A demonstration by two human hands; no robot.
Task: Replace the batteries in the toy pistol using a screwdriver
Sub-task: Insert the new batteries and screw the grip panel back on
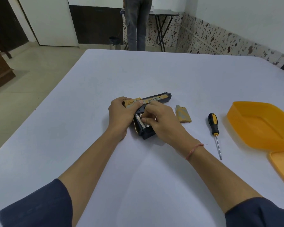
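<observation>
The black-and-yellow plastic toy pistol (147, 110) lies flat on the white surface (154, 72), left hand (120, 115) clamping its rear. Right fingers (145, 119) pinch silver cylindrical batteries (140, 121) directly beneath, lying lengthwise along the open grip.

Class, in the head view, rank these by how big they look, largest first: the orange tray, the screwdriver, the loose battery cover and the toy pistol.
1. orange tray, clearly the largest.
2. toy pistol and screwdriver: not ranked, since the hands hide much of the pistol.
3. battery cover, smallest.
</observation>
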